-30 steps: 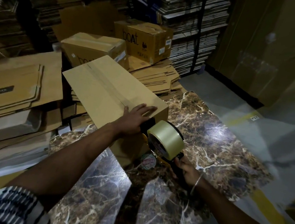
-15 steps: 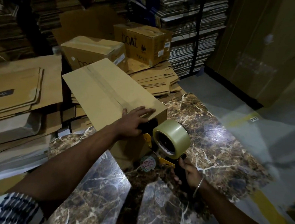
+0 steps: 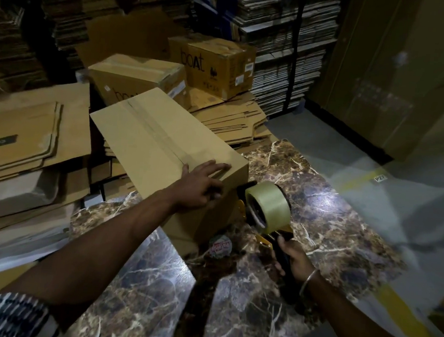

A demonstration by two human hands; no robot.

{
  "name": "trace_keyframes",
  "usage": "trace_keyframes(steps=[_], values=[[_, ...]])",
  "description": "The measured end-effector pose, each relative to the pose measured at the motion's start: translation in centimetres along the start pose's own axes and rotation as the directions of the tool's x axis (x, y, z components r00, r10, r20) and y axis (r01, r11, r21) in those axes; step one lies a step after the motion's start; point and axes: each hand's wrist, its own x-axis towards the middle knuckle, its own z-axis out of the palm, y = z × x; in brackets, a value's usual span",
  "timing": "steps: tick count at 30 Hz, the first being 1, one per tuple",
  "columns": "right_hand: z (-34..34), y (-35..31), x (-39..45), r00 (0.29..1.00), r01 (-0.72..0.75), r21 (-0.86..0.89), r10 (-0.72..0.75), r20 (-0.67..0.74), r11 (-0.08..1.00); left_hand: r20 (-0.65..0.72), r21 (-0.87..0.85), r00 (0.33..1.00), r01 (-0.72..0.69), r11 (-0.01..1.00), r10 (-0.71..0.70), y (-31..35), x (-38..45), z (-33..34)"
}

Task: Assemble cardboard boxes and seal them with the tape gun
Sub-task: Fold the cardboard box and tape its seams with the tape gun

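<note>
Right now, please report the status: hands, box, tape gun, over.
Left hand flat on cardboard box, steadying. Right hand grips tape gun at the box's near end. Seam tape laid along top. Small round wad on marble table beside box.

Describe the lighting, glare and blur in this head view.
Head view: dim overall, with bright glare on the marble table right of the tape gun; stacked cardboard at the back falls into shadow; straight lines bow toward the edges; the right hand looks slightly soft.
</note>
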Motion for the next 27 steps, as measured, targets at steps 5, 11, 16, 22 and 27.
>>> trace_keyframes(steps=[5,11,16,22,27], values=[[-1.5,0.1,-0.4,0.999,-0.023,0.051,0.024,-0.022,0.998,0.031,0.175,1.000,-0.003,0.985,-0.003,0.5,0.4,-0.8],[-1.0,-0.4,-0.2,1.000,0.013,-0.007,-0.013,0.000,1.000,0.132,0.489,0.991,-0.064,0.870,-0.001,2.0,1.8,-2.7],[-0.7,-0.8,0.0,1.000,0.004,-0.001,-0.004,0.023,1.000,0.211,0.575,0.977,-0.105,0.811,-0.023,2.6,2.9,-3.7],[-0.6,-1.3,-0.1,0.999,0.019,0.015,-0.019,0.034,1.000,0.224,0.547,0.973,-0.084,0.833,-0.049,1.9,2.5,-3.4],[-0.3,-1.7,-0.5,0.999,0.040,0.019,-0.040,0.034,0.999,0.151,0.551,0.985,-0.014,0.835,-0.083,1.8,3.5,-1.9]])
